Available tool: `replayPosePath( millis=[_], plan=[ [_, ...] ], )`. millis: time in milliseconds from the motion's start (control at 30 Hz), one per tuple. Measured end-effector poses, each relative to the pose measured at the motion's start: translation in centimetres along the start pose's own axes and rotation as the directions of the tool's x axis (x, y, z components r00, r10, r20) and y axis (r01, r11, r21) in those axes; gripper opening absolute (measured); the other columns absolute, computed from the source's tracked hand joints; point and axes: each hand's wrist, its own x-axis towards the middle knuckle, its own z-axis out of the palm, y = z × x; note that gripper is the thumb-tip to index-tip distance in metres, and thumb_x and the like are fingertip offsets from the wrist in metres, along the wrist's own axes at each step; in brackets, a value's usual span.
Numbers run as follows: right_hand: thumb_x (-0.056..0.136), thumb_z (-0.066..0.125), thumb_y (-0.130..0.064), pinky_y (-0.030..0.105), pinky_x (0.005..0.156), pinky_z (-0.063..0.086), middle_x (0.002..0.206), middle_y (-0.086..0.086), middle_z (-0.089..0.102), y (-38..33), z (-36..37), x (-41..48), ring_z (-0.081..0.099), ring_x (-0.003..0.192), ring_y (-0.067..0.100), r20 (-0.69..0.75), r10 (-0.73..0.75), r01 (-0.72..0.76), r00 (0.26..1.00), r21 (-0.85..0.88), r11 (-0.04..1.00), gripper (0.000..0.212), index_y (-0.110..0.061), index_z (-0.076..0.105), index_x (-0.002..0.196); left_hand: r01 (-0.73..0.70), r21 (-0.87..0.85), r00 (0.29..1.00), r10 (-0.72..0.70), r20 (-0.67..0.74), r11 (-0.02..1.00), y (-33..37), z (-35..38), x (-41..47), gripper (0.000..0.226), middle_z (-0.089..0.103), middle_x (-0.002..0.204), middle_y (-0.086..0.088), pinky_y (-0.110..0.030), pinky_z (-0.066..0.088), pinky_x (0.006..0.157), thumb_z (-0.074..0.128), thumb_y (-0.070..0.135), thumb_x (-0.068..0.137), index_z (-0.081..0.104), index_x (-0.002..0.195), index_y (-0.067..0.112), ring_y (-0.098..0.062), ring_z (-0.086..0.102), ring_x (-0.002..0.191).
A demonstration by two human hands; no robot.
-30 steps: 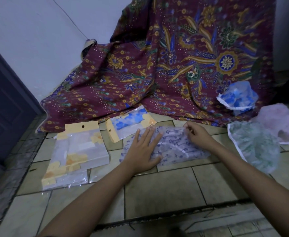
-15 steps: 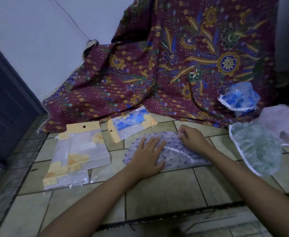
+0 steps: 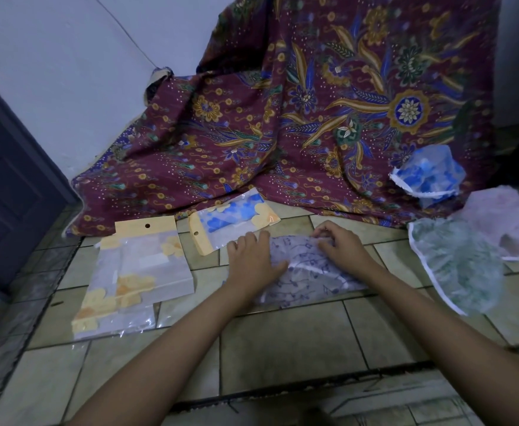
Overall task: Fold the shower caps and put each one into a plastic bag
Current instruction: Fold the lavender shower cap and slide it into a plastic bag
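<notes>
Left hand (image 3: 253, 265) presses flat on a patterned shower cap (image 3: 307, 272); right hand (image 3: 341, 244) pinches its far edge. The slippery plastic could spring unfolded if pressure eases.

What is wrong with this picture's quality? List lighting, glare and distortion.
Head view: dim, bluish light, dark door at left; wide-angle bending of the floor tiles near the edges; faint glare on the plastic bags; soft detail on the shower cap beneath both hands.
</notes>
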Motion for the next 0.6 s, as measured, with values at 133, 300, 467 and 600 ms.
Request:
replayPosePath(
  millis=[133, 300, 467, 600],
  plan=[
    [0.089, 0.048, -0.004, 0.041, 0.082, 0.045, 0.080, -0.006, 0.058, -0.6, 0.5, 0.1, 0.056, 0.075, 0.015, -0.084, -0.044, 0.034, 0.996, -0.125, 0.992, 0.018, -0.019, 0.058, 0.092, -0.063, -0.018, 0.998, 0.063, 0.000, 0.998, 0.2, -0.2, 0.3, 0.064, 0.048, 0.116, -0.005, -0.035, 0.028, 0.089, 0.059, 0.057, 0.078, 0.038, 0.122, 0.016, -0.024, 0.045, 0.109],
    [0.085, 0.044, 0.003, 0.035, 0.066, 0.043, 0.103, 0.010, 0.054, -1.0, 0.7, -0.3, 0.058, 0.080, 0.032, -0.020, -0.109, 0.096, 0.994, -0.335, 0.937, 0.030, -0.013, 0.056, 0.108, 0.018, -0.311, 0.987, 0.032, 0.156, 0.950, 0.3, -0.2, 1.0, 0.061, 0.052, 0.086, -0.002, -0.031, 0.034, 0.060, 0.070, 0.050, 0.074, 0.035, 0.108, 0.014, -0.025, 0.054, 0.084],
    [0.082, 0.046, 0.003, 0.039, 0.063, 0.041, 0.107, 0.013, 0.050, -0.9, 0.2, -0.1, 0.055, 0.078, 0.036, 0.050, -0.092, 0.104, 0.995, -0.439, 0.892, 0.030, -0.011, 0.050, 0.108, -0.038, -0.447, 0.997, 0.065, 0.046, 0.894, -0.1, 0.4, 1.0, 0.053, 0.044, 0.064, 0.004, -0.032, 0.030, 0.053, 0.074, 0.038, 0.075, 0.033, 0.101, 0.018, -0.022, 0.047, 0.066],
    [0.087, 0.045, -0.001, 0.036, 0.063, 0.038, 0.113, 0.014, 0.052, -1.2, -0.5, 0.7, 0.054, 0.082, 0.034, 0.038, -0.060, 0.071, 0.997, -0.440, 0.895, 0.025, -0.011, 0.050, 0.110, -0.121, -0.397, 0.992, 0.099, -0.075, 0.910, -0.7, 1.4, 1.0, 0.050, 0.062, 0.111, -0.004, -0.035, 0.044, 0.080, 0.058, 0.044, 0.087, 0.039, 0.125, 0.017, -0.024, 0.058, 0.100]
  ],
)
